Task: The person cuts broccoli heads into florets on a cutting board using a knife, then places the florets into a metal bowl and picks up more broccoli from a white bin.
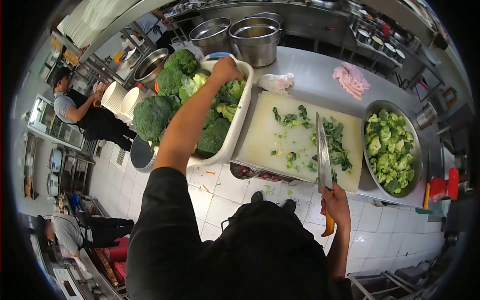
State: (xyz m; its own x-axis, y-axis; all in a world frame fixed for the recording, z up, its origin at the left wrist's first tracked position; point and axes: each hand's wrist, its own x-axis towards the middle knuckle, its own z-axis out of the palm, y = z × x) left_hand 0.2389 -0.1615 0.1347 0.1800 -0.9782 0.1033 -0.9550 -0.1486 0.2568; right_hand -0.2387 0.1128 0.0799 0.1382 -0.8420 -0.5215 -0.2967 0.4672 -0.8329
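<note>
Left grip over broccoli, right grip around yellow knife handle

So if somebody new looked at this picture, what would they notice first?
Probably the big heads of broccoli heaped in the white tub on the left, with the left hand at its far end. Then the long knife in the right hand, its blade over the leaf-strewn cutting board. Right of that, a metal bowl is full of cut broccoli.

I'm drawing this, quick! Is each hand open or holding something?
Left hand: at the broccoli in the white tub; its grip can't be told.
Right hand: closed, holding the knife.
</note>
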